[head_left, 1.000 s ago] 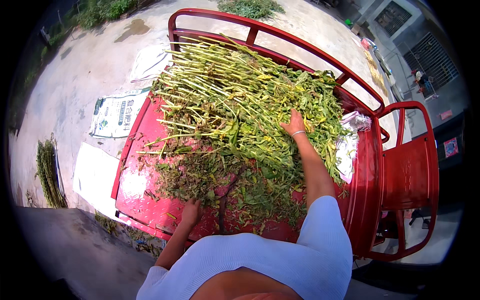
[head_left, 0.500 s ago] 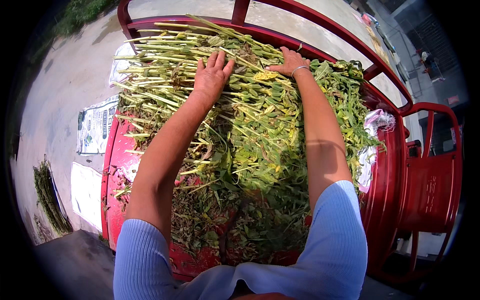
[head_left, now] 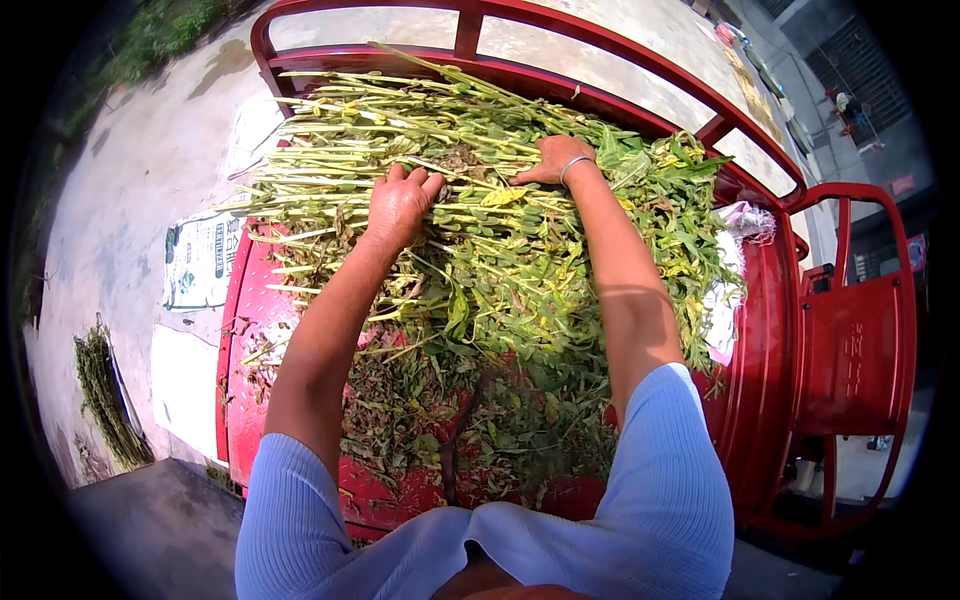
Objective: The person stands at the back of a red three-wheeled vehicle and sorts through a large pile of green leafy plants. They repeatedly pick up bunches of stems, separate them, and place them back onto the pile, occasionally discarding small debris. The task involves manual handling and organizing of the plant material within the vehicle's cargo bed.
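A thick layer of cut leafy plant stalks point(head_left: 330, 160) lies across the red cargo bed point(head_left: 255, 300), pale stem ends to the left and leafy tops to the right. My left hand point(head_left: 402, 207) is closed over the stems left of the middle, its fingers curled down among them. Farther right and slightly farther away, my right hand point(head_left: 562, 160), with a bracelet at the wrist, grips the same layer near its far side. Its thumb points left across the stalks, and its other fingertips are mostly hidden.
Red rails point(head_left: 600, 45) border the bed's far side, and a red seat frame point(head_left: 855, 350) stands at right. Loose dry leaves point(head_left: 400, 440) litter the near bed. White sacks point(head_left: 205, 260) lie on the ground at left, near a separate stalk bundle point(head_left: 105, 400).
Both hands have drawn nearer to me, and their spread fingers have curled into the stalks. The far edge of the layer has pulled away from the rail somewhat. The view has shifted slightly.
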Available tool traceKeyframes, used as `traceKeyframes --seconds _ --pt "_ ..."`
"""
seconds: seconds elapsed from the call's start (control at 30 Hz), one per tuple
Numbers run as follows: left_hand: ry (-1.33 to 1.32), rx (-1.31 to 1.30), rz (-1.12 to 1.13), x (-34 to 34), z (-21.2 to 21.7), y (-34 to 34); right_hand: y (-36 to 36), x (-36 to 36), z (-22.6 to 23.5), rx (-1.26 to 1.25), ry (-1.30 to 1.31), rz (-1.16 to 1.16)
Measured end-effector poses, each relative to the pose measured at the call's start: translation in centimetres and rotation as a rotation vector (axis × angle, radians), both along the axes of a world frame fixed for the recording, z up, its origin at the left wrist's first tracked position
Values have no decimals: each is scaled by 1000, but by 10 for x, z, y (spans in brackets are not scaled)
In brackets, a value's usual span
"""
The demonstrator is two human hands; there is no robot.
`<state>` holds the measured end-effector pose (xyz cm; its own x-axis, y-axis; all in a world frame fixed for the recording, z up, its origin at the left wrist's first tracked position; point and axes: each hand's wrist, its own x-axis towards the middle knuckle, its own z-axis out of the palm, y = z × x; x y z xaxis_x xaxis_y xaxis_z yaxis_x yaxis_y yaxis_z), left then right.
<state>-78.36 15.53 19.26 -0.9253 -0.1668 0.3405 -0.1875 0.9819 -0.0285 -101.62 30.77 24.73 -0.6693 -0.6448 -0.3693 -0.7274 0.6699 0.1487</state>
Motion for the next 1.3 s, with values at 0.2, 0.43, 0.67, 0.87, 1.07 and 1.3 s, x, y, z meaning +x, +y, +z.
traceKeyframes --seconds 0.2,0.43,0.67,0.87,1.07,1.3 --pt "109 18 45 85 -6 42 31 100 26 -33 99 2" --pt "136 116 74 166 -18 89 81 191 19 -224 259 134" --pt "13 195 143 202 -68 111 74 192 -17 -143 69 146" --pt "24 165 212 186 -70 106 44 155 -33 -218 85 -5" --pt "37 152 276 212 -76 126 59 187 -21 -282 65 27" --pt "105 164 280 239 -69 150 144 256 16 -630 352 202"
